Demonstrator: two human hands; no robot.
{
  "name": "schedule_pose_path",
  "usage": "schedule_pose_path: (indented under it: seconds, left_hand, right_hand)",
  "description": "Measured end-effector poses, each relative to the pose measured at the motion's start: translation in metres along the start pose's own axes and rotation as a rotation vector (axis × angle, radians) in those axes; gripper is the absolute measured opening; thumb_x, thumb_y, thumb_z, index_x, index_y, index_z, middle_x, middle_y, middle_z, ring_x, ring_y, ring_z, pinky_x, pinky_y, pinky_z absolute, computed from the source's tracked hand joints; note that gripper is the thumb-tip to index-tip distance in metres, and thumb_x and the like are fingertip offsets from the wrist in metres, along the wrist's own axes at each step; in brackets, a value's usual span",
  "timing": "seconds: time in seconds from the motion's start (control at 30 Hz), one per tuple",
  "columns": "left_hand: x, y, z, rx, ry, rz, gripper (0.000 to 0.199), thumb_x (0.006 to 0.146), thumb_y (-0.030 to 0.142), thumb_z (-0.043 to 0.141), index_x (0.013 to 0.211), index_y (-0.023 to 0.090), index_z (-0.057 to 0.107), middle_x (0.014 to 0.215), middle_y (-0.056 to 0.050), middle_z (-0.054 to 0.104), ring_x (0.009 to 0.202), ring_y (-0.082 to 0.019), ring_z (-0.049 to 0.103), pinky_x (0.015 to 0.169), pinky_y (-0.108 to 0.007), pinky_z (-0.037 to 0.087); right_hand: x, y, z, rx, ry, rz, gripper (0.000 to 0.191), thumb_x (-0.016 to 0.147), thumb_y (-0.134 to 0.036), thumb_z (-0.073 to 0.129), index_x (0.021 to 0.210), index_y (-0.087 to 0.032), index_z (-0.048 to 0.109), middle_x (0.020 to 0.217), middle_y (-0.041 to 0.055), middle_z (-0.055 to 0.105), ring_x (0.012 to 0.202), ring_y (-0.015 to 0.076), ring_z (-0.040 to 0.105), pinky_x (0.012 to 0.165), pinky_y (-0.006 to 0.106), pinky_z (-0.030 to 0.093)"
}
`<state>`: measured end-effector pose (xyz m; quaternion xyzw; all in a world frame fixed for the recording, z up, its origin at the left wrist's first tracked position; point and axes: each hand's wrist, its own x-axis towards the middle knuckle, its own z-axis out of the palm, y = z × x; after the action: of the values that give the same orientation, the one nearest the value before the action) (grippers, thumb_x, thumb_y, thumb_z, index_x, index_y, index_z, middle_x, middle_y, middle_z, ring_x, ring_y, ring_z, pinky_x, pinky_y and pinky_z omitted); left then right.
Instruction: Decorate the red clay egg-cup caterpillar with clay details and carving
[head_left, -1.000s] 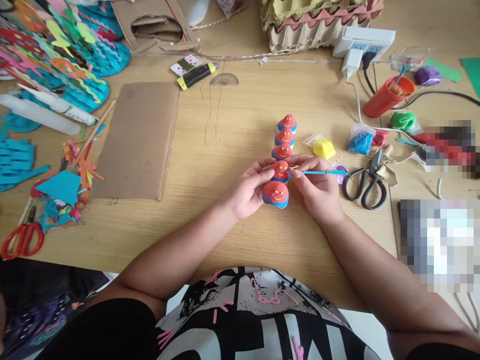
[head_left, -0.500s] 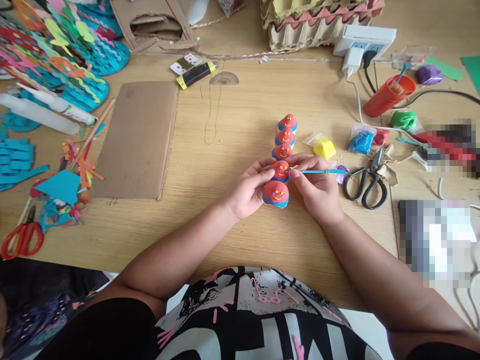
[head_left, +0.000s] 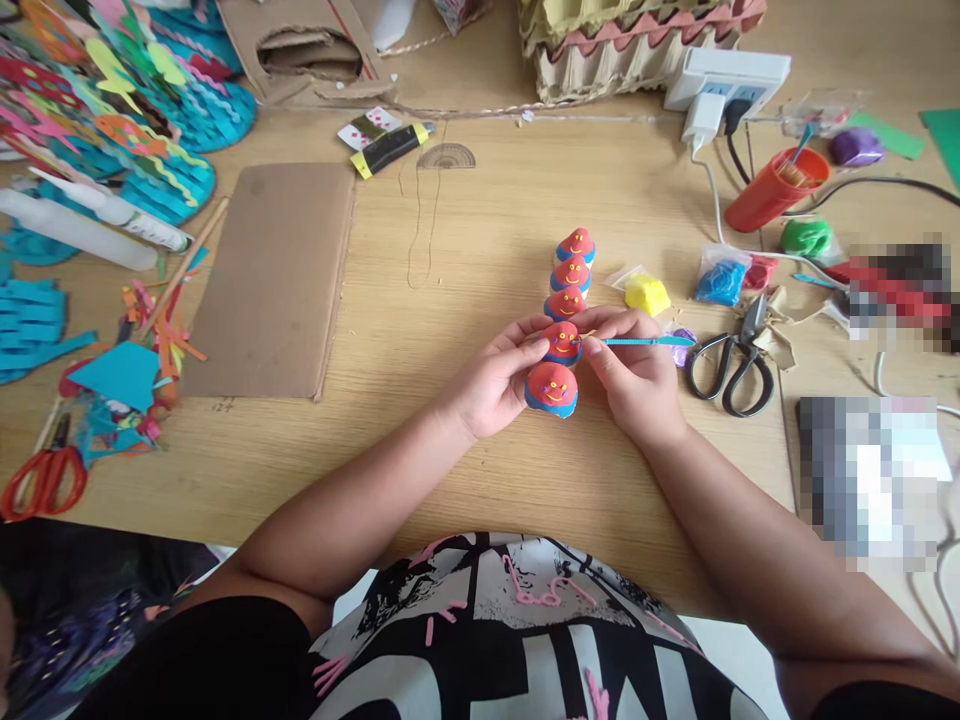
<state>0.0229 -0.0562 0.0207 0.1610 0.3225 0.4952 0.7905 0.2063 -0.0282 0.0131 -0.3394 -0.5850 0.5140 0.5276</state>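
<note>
Several red-and-blue clay figures with yellow smiling faces stand in a row on the table. My left hand (head_left: 504, 372) is closed around the side of the second-nearest clay figure (head_left: 562, 342), thumb on its left cheek. In my right hand (head_left: 636, 375) a thin blue modelling tool (head_left: 637, 342) is pinched between thumb and fingers. Its tip meets the right side of that same figure's face, and the flat blade end points right. The nearest clay figure (head_left: 552, 388) has small purple cheeks and sits just in front of my fingers. Farther back is another clay figure (head_left: 565, 302).
Right of my hands lie black-handled scissors (head_left: 731, 370), yellow clay (head_left: 646, 294) and blue clay (head_left: 721, 280). A red cup (head_left: 780, 190) leans near a power strip (head_left: 726, 80). On the left are a cardboard sheet (head_left: 270, 280), paper scraps and red scissors (head_left: 46, 480).
Hands, clay figures and modelling tool keep nearly the same position. The view has shifted only very slightly.
</note>
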Motion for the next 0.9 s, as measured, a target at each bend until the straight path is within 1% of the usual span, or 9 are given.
schedule_pose_path:
  seconds: [0.13,0.3,0.47,0.53,0.63,0.73,0.8,0.9]
  left_hand:
    - [-0.0001,-0.0005,-0.0008,0.024,0.003,0.005,0.022,0.092,0.022,0.083,0.111,0.021,0.073,0.105,-0.001,0.080,0.085,-0.011,0.073,0.072,-0.022,0.058]
    - [-0.0002,0.0003,-0.0019,0.050,-0.011,-0.006,0.025,0.092,0.025,0.083,0.113,0.022,0.071,0.108,-0.002,0.079,0.086,-0.014,0.073,0.075,-0.027,0.059]
    - [0.0001,0.0003,-0.0015,0.020,-0.002,-0.004,0.025,0.089,0.023,0.085,0.111,0.021,0.072,0.107,-0.001,0.080,0.087,-0.013,0.075,0.073,-0.024,0.058]
    - [0.0006,-0.0005,-0.0017,0.019,0.005,0.003,0.025,0.089,0.022,0.086,0.111,0.021,0.073,0.109,-0.002,0.081,0.090,-0.013,0.076,0.074,-0.024,0.057]
    - [0.0015,-0.0020,-0.0029,0.028,0.010,0.011,0.024,0.090,0.023,0.084,0.112,0.021,0.074,0.117,-0.004,0.081,0.097,-0.014,0.077,0.080,-0.024,0.057]
    - [0.0018,-0.0027,-0.0041,0.033,0.001,0.004,0.024,0.092,0.024,0.083,0.114,0.021,0.074,0.125,-0.005,0.080,0.103,-0.015,0.077,0.084,-0.025,0.058]
    - [0.0017,-0.0026,-0.0044,0.036,-0.001,-0.003,0.024,0.093,0.024,0.083,0.115,0.021,0.075,0.126,-0.005,0.080,0.103,-0.015,0.077,0.084,-0.025,0.058]
    - [0.0015,-0.0022,-0.0042,0.035,0.010,-0.001,0.022,0.092,0.023,0.082,0.113,0.021,0.075,0.120,-0.003,0.081,0.098,-0.014,0.077,0.081,-0.024,0.058]
  right_hand:
    - [0.0007,-0.0003,0.0003,0.025,-0.005,0.011,0.025,0.094,-0.045,0.085,0.088,-0.028,0.066,0.110,0.0017,0.081,0.110,0.0219,0.075,0.100,0.043,0.063]
    - [0.0006,-0.0008,0.0005,0.041,0.007,0.014,0.028,0.093,-0.047,0.085,0.087,-0.028,0.066,0.109,0.0020,0.081,0.110,0.0222,0.075,0.098,0.043,0.063]
    - [0.0004,0.0006,0.0005,0.046,-0.001,0.012,0.026,0.094,-0.044,0.085,0.088,-0.028,0.066,0.111,0.0015,0.081,0.109,0.0212,0.075,0.101,0.043,0.062]
    - [0.0004,0.0005,0.0005,0.033,-0.002,0.010,0.027,0.094,-0.046,0.085,0.088,-0.028,0.065,0.111,0.0019,0.080,0.110,0.0220,0.075,0.102,0.044,0.062]
    - [0.0007,-0.0006,0.0005,0.006,-0.005,0.013,0.030,0.093,-0.049,0.085,0.087,-0.028,0.064,0.111,0.0026,0.080,0.112,0.0232,0.075,0.102,0.046,0.063]
    - [0.0009,-0.0021,0.0004,-0.002,-0.010,0.009,0.030,0.093,-0.049,0.085,0.087,-0.028,0.063,0.111,0.0028,0.080,0.112,0.0230,0.075,0.102,0.046,0.063]
    - [0.0008,-0.0030,0.0004,-0.008,-0.008,0.007,0.030,0.094,-0.048,0.084,0.087,-0.028,0.064,0.111,0.0028,0.080,0.112,0.0229,0.075,0.102,0.045,0.063]
    - [0.0003,-0.0036,0.0005,-0.005,-0.005,0.003,0.028,0.095,-0.045,0.084,0.086,-0.028,0.064,0.111,0.0024,0.080,0.113,0.0223,0.075,0.103,0.045,0.063]
